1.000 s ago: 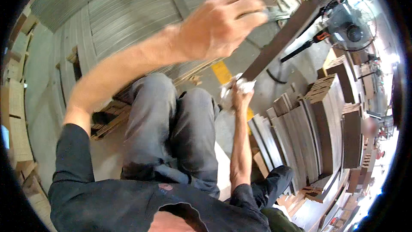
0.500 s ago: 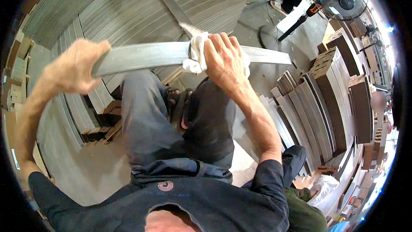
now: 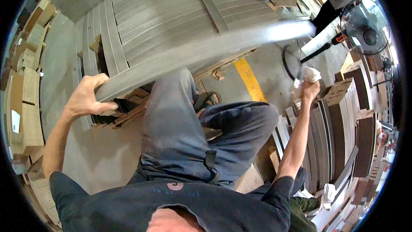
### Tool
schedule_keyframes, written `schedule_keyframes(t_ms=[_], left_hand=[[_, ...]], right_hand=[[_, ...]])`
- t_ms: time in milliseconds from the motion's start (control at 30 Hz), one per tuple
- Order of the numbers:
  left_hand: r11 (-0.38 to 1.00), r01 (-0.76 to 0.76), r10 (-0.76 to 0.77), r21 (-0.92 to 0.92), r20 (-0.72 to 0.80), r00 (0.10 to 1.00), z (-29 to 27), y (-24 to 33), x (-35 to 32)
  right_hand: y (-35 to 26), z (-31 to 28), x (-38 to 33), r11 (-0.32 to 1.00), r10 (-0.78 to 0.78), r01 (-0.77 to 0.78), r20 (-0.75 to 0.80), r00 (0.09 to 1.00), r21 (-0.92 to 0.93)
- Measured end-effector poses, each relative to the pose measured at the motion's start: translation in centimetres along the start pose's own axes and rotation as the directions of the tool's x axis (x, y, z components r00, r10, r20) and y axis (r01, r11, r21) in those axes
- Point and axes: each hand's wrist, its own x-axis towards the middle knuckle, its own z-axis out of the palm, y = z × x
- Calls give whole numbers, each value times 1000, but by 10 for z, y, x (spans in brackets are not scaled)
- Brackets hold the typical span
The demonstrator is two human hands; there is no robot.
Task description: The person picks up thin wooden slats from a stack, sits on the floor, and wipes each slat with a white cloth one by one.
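Observation:
A long grey plank [image 3: 201, 56] slants across in front of me, its far right end blurred and bright. My left hand [image 3: 91, 96] is closed around its near left end, thumb on one side and fingers on the other. Out to the right, my right hand [image 3: 310, 89] is closed on a bunched white cloth [image 3: 312, 74], apart from the plank. Beyond the held plank lies a wide stack of similar grey planks [image 3: 159, 25], with a single strip [image 3: 208, 2] lying crosswise on it.
More planks stand stacked [image 3: 343, 107] on my right. A black fan [image 3: 365, 34] is at the upper right, near a person in dark clothing [image 3: 334, 6]. A person in olive green [image 3: 302, 210] is close at the lower right. Brown boards [image 3: 32, 116] line the left. A yellow stripe [image 3: 250, 79] marks the floor.
My right hand has come off the plank with the cloth and moved right. The plank has swung, its right end now farther away and higher in view. My left hand keeps hold of its end.

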Motion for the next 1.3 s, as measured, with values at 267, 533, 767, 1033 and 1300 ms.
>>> schedule_keyframes(t_ms=[267,533,767,1033,1300], left_hand=[[784,-197,51,-588,-256,965,70,72,123],[910,-157,-117,-383,-603,789,129,41,243],[982,74,-166,-171,-621,766,135,-5,291],[970,185,-244,-160,-588,771,152,10,338],[985,173,-130,4,-641,756,178,-1,354]], right_hand=[[-156,131,-58,917,52,-243,509,859,317],[-189,199,-117,697,37,-420,556,831,581],[-232,214,-162,281,185,-708,687,703,648],[-238,202,-170,254,190,-749,728,659,612],[-242,181,-168,266,166,-835,831,531,481]])
